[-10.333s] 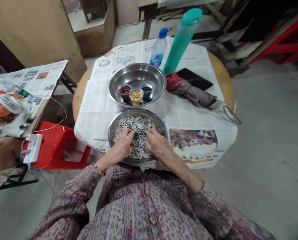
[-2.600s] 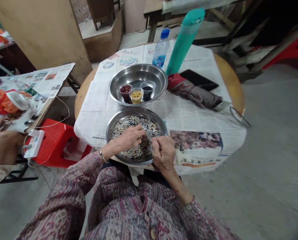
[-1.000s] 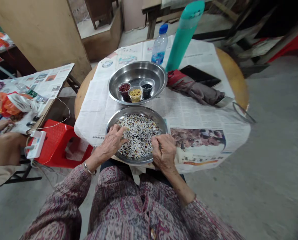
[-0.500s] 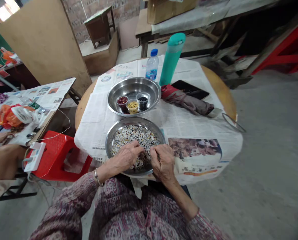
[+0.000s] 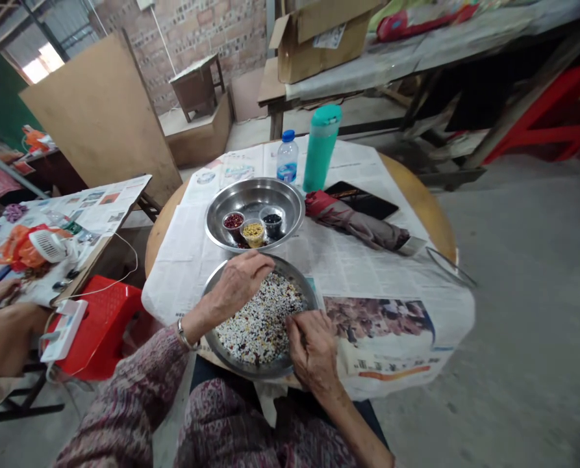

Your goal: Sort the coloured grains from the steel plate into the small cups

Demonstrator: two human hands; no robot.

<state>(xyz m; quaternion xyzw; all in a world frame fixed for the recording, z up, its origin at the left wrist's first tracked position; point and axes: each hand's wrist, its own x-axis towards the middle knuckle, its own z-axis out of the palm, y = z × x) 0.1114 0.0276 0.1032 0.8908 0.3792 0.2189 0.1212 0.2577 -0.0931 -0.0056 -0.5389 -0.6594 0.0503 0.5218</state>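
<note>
Loose white, dark and yellow grains (image 5: 258,325) lie nearer the body than the left hand (image 5: 238,281) and left of the right hand (image 5: 314,348).
The pile, without a clear long axis, sits in a shallow round steel bowl (image 5: 265,372). Both hands' fingers are curled; whether they grip anything cannot be told. A clear cup of yellow grains (image 5: 253,234) stands just beyond the left hand.

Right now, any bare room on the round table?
Bare newspaper left of the front bowl and back bowl; also between the umbrella and printed photo. Crowded: behind the umbrella (water bottle, green bottle, black tablet) and at the front bowl (left hand, right hand).
</note>
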